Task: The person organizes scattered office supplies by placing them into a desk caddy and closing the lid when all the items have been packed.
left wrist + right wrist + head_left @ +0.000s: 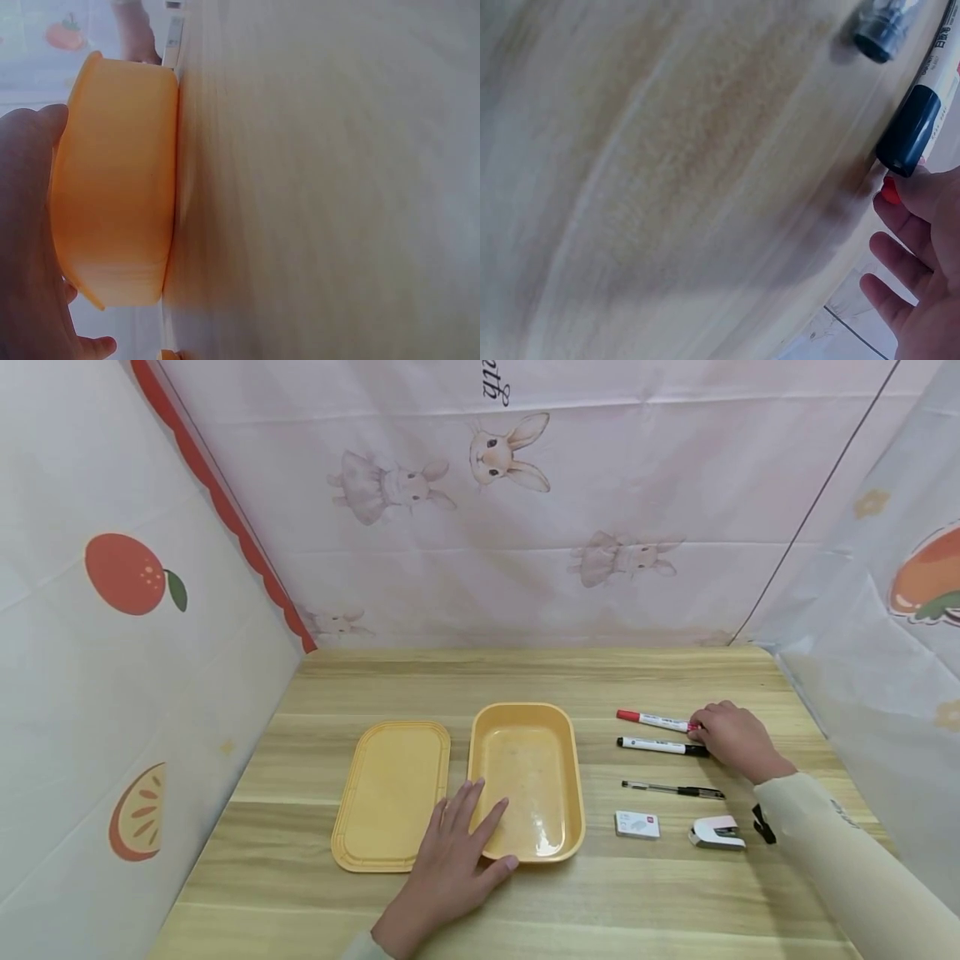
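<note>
My left hand rests with spread fingers on the near left corner of a yellow plastic box. In the left wrist view the thumb of this hand lies at the rim of the box. Over on the right, my right hand pinches the right end of a red marker lying on the table. Its red tip shows between thumb and index finger in the right wrist view, the other fingers loosely bent. Just nearer lies a black marker, its black cap close to the thumb.
A yellow lid lies flat left of the box. Nearer than the markers are a black pen, a small white box and a white stapler. Printed cloth walls enclose the wooden table.
</note>
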Tool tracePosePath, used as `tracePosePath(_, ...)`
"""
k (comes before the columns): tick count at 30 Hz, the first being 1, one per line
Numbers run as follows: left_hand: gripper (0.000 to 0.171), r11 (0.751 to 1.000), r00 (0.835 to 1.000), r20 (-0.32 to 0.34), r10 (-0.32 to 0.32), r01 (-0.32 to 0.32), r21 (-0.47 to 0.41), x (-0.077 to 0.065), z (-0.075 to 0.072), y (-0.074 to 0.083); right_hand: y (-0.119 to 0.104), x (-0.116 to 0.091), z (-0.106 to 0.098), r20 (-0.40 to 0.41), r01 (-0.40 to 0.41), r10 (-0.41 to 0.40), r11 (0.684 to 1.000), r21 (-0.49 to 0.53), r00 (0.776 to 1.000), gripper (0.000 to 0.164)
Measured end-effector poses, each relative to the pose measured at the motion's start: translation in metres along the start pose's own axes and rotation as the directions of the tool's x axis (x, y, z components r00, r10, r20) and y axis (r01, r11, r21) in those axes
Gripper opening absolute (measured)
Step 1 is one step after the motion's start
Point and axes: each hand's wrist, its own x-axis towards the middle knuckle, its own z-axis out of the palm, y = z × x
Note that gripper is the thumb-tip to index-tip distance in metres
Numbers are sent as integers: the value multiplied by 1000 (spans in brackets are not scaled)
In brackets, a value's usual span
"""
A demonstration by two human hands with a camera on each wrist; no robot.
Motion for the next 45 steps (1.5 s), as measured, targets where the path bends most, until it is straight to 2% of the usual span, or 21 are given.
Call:
tracePosePath(5, 72, 1000, 1000, 0, -2, 2, 3, 0, 1, 0, -1, -1, -1, -44, 24, -24, 1000, -16, 999, 16)
tracePosePath(12, 72, 1000, 1000, 0, -5, 5, 5, 0, 1, 1, -5, -4, -6, -67, 2, -1, 1000, 6, 998, 18)
tracePosePath(20, 73, 1000, 1000, 10, -16, 16, -6, -1, 0, 0, -25, -5, -19, -140, 34, -28, 999, 39, 990, 18)
tracePosePath(27, 73, 1000, 1000, 20, -9, 10, -27, -1, -3, 1, -44, -2, -27, -219, 67, -55, 997, 48, 974, 10)
tracePosePath(30, 73, 999, 999, 32, -16, 17, -32, -1, -5, 2, -52, 0, -30, -215, 53, -36, 996, 77, 976, 10)
tracePosePath(38, 72, 999, 999, 36, -19, 21, -45, -2, -3, 2, -77, 5, -48, -130, -22, 48, 981, 193, 990, 14)
tracePosePath(45, 70, 999, 999, 31, -11, 13, -50, -2, -4, 2, -95, 11, -52, -148, -3, 36, 976, 220, 988, 13)
